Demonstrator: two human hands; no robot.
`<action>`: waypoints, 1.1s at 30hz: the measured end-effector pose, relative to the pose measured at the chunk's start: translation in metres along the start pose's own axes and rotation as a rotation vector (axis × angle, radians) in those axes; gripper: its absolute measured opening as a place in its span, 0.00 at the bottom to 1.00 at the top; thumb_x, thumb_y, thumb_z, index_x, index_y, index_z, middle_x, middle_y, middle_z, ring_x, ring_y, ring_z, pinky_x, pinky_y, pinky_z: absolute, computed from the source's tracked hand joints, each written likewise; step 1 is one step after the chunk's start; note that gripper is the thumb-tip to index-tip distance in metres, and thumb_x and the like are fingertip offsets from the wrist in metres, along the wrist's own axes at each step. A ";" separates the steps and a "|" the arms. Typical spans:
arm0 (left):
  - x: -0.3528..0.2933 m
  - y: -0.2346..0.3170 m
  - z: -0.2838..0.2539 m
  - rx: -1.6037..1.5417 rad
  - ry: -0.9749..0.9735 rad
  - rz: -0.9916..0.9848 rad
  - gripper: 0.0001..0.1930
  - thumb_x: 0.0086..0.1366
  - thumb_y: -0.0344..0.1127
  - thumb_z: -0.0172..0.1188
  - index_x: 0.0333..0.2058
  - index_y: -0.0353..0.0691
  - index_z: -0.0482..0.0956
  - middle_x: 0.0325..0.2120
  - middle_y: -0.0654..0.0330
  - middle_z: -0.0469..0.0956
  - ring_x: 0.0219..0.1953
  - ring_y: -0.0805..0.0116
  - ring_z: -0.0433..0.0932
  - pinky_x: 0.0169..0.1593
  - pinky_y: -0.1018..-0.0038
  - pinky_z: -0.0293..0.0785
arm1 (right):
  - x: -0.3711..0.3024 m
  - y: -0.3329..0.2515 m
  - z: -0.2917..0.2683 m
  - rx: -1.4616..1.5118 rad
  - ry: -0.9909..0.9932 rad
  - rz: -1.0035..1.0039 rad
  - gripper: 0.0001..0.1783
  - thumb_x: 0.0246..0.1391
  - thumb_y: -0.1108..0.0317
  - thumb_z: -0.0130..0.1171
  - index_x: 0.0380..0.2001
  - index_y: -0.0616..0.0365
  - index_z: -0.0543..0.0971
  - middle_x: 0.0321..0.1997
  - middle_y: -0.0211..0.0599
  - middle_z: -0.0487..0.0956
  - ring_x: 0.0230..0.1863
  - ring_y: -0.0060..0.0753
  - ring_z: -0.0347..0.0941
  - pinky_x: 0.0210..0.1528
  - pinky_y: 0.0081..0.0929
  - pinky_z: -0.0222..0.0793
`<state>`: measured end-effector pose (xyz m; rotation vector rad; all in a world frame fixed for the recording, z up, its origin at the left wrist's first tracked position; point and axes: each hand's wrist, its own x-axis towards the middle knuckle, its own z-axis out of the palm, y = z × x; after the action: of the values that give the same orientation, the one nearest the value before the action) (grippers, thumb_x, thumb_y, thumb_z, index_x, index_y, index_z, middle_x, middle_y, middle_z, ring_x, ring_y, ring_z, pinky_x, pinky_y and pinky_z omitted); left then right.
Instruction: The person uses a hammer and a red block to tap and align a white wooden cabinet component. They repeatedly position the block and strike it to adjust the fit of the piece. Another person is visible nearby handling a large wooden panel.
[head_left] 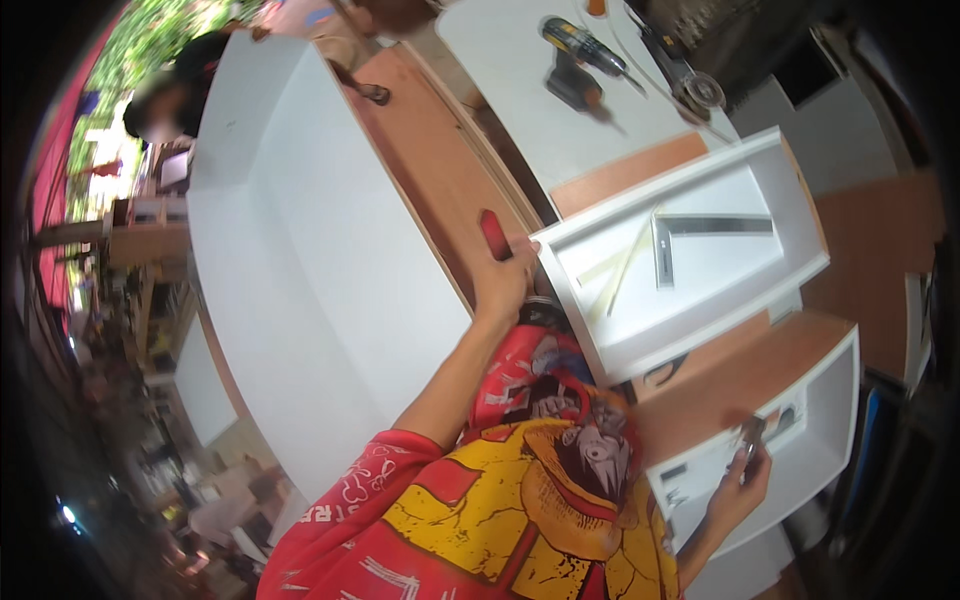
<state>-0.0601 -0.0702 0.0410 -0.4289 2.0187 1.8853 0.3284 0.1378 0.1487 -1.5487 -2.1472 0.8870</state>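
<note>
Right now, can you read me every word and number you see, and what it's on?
Red sleeve: white lettering, but I don't copy out printed words.
Drill on the white table: any marks are too small to read.
L-shaped square in the white box: any marks are too small.
Red thing in the left hand: none readable.
Dark thing in the right hand: too blurred to tell.

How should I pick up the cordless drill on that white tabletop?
Probably grip the drill by its dark handle, coming from your near side: the handle juts from the body toward you, while the thin bit points off rightward.
</note>
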 end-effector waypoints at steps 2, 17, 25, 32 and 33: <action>0.009 -0.017 -0.011 0.097 -0.003 0.155 0.17 0.61 0.34 0.77 0.40 0.28 0.80 0.32 0.58 0.80 0.34 0.65 0.78 0.37 0.67 0.73 | 0.002 -0.011 -0.004 -0.006 -0.021 0.073 0.18 0.71 0.67 0.57 0.56 0.69 0.76 0.45 0.39 0.82 0.40 0.26 0.74 0.39 0.24 0.72; 0.050 -0.101 -0.161 1.004 0.639 0.014 0.29 0.52 0.28 0.69 0.52 0.32 0.69 0.51 0.41 0.70 0.48 0.41 0.74 0.54 0.51 0.75 | 0.036 -0.153 0.009 -0.126 -0.134 -0.230 0.22 0.75 0.61 0.51 0.63 0.64 0.78 0.60 0.50 0.83 0.59 0.47 0.79 0.62 0.37 0.73; 0.028 -0.098 -0.199 1.060 0.559 0.134 0.19 0.52 0.28 0.68 0.43 0.31 0.76 0.38 0.43 0.79 0.41 0.38 0.77 0.48 0.50 0.74 | 0.062 -0.111 0.016 -0.096 -0.159 -0.339 0.20 0.73 0.62 0.56 0.59 0.64 0.76 0.52 0.44 0.79 0.52 0.40 0.74 0.54 0.34 0.69; 0.006 -0.058 -0.226 1.035 0.521 0.027 0.17 0.52 0.29 0.71 0.42 0.30 0.82 0.36 0.42 0.83 0.40 0.38 0.84 0.49 0.50 0.78 | 0.051 -0.098 0.026 0.013 -0.177 -0.183 0.14 0.72 0.66 0.55 0.49 0.70 0.75 0.31 0.34 0.73 0.31 0.23 0.63 0.32 0.26 0.62; 0.004 -0.056 -0.235 1.097 0.502 0.026 0.17 0.53 0.30 0.72 0.41 0.30 0.82 0.35 0.42 0.83 0.39 0.37 0.84 0.48 0.50 0.78 | 0.051 -0.091 0.026 -0.004 -0.174 -0.186 0.14 0.72 0.66 0.55 0.48 0.70 0.75 0.30 0.33 0.72 0.30 0.23 0.62 0.31 0.25 0.61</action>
<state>-0.0491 -0.3084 0.0023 -0.5614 2.9680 0.4487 0.2299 0.1590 0.1863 -1.2885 -2.3689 0.9850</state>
